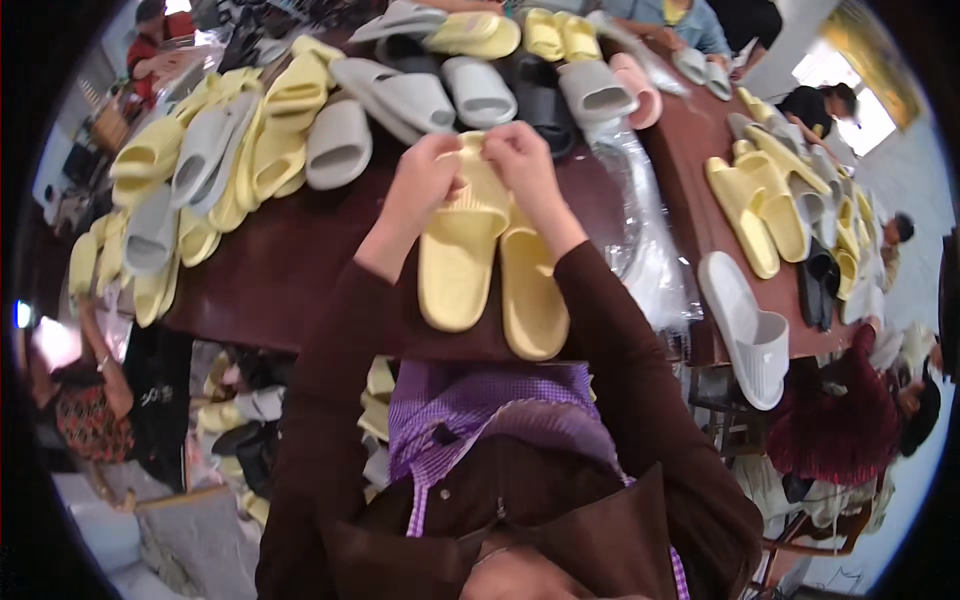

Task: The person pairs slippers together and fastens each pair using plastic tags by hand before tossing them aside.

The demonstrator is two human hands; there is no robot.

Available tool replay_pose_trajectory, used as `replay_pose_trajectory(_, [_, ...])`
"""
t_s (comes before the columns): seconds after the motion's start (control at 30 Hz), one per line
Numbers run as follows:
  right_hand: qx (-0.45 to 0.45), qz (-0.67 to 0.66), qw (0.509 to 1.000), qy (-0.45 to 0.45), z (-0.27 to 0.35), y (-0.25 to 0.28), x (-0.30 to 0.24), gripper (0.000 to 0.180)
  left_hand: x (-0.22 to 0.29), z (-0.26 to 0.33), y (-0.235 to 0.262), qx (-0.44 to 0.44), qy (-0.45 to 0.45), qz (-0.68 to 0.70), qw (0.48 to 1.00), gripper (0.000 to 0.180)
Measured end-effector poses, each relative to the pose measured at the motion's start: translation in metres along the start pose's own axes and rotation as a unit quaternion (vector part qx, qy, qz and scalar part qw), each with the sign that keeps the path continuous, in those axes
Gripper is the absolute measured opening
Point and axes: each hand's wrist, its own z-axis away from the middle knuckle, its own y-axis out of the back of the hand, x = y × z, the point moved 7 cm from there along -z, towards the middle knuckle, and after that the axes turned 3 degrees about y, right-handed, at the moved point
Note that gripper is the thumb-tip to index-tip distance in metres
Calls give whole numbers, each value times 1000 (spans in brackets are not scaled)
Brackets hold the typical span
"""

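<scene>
A pale yellow slide slipper [456, 285] points its toe away from me over the dark red table. My left hand [428, 178] has its fingers curled at the left side of the toe end. On the other side of that toe, my right hand [524, 172] pinches with bent fingers; whatever small thing may be between the fingertips is hidden. A second yellow slipper [534, 305] lies close beside the first on its right, its toe partly covered by my right hand and wrist.
Grey slippers [338, 145] and yellow slippers [285, 160] crowd the table's left and far sides. Clear plastic bags [645, 230] lie to the right. A white slipper [745, 330] sits at the right table's edge, near more yellow slippers [760, 200]. Other people work around the tables.
</scene>
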Motion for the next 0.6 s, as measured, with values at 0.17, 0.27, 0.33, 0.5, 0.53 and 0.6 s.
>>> replay_pose_trajectory(0.17, [38,-75,996,-12,10,-6,-5,3,-27,-21,-15,-65,81,4,995,15])
replay_pose_trajectory(0.27, [48,-89,995,-20,11,-3,0,3,-29,-24,-15,-59,70,-64,994,12])
replay_pose_trajectory(0.33, [50,-73,996,-19,10,1,5,6,-32,-23,-21,-62,63,-59,994,11])
replay_pose_trajectory(0.5, [50,-28,998,-25,10,1,9,4,-51,-25,-15,-45,38,-27,998,10])
replay_pose_trajectory(0.53, [63,-7,997,-36,13,5,10,4,-56,-26,-12,-40,35,-18,998,10])
replay_pose_trajectory(0.6, [82,36,994,-56,16,9,-5,4,-57,-24,-6,-23,55,15,998,8])
